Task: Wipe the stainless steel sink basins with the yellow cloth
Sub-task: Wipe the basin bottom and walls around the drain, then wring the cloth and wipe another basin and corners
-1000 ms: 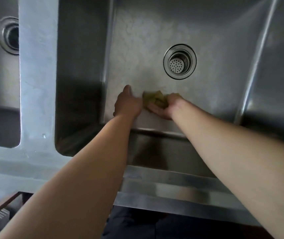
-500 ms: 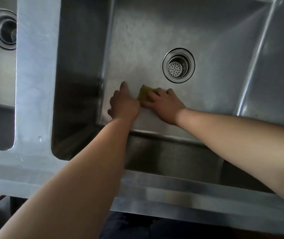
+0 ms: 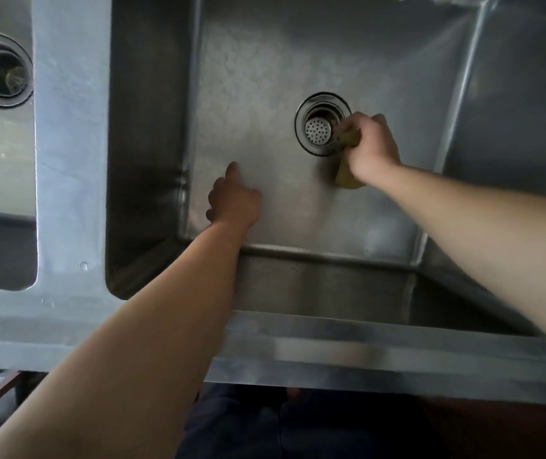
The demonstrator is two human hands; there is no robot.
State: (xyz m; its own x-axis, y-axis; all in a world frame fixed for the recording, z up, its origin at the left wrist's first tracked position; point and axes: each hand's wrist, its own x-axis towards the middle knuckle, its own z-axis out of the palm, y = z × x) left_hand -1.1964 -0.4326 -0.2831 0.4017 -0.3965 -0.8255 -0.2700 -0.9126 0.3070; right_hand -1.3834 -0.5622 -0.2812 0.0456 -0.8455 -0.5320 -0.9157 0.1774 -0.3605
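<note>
Right hand: the right hand (image 3: 372,145) is curled around the crumpled yellow cloth (image 3: 347,175), which is pinched at the near right edge of the round perforated steel drain strainer (image 3: 323,124).
Left hand: the left hand (image 3: 233,198) is set against the floor of the large stainless steel basin (image 3: 248,94), forefinger extended and the other fingers tucked; nothing is held by it.
Cloth: part of it is bunched in the grip and part trails below the right wrist, lying on the basin floor.
Step in hand: the rim of the drain appears to be what is being wiped.
How it is done well: the cloth is best kept flat under the fingers (a bunched wad cleans only a narrow track), carried right round the ring, then drawn outward in overlapping passes toward the walls and corners.
Second basin: a smaller steel basin with an open drain (image 3: 0,69) lies beyond the divider, left of the left hand; by the task wording it is also to be wiped.
Hidden: most of the cloth is covered by the right hand, so its fold cannot be judged.
Unclear: whether the basin floor is wet, and what the pale object cut off beyond the right hand is.
</note>
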